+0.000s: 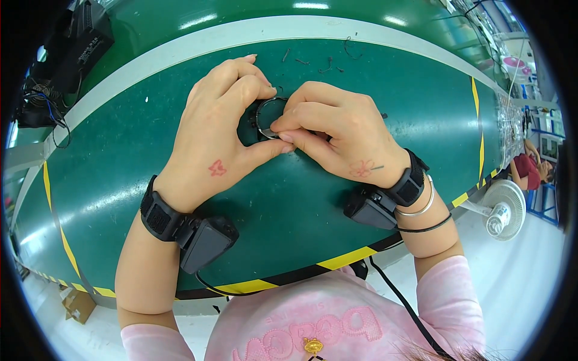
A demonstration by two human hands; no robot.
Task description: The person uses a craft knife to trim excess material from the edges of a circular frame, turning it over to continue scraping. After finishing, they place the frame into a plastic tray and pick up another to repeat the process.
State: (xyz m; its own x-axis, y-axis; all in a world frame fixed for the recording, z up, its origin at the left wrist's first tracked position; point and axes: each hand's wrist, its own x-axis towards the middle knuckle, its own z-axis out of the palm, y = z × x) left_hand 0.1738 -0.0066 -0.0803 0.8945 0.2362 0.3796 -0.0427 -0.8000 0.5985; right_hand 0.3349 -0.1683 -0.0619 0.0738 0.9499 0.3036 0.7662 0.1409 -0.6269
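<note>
A dark, thin-rimmed ring [259, 120] is held just above the green table between my two hands. My left hand [220, 114] curls around its left side, index fingertip at the upper rim and thumb reaching under the lower rim. My right hand [343, 126] has its fingertips pinched together at the ring's lower right edge, where a small greyish piece [270, 133] shows between the fingers and the rim. The right fingers hide most of the ring's right side. What that small piece is, I cannot make out.
Several short dark scraps [325, 65] lie on the green table [289, 210] beyond my hands. Yellow-black tape [346, 257] marks the near edge. A black electrical unit [87, 45] with wires sits far left. At the right are a white fan [503, 210] and another person [527, 168].
</note>
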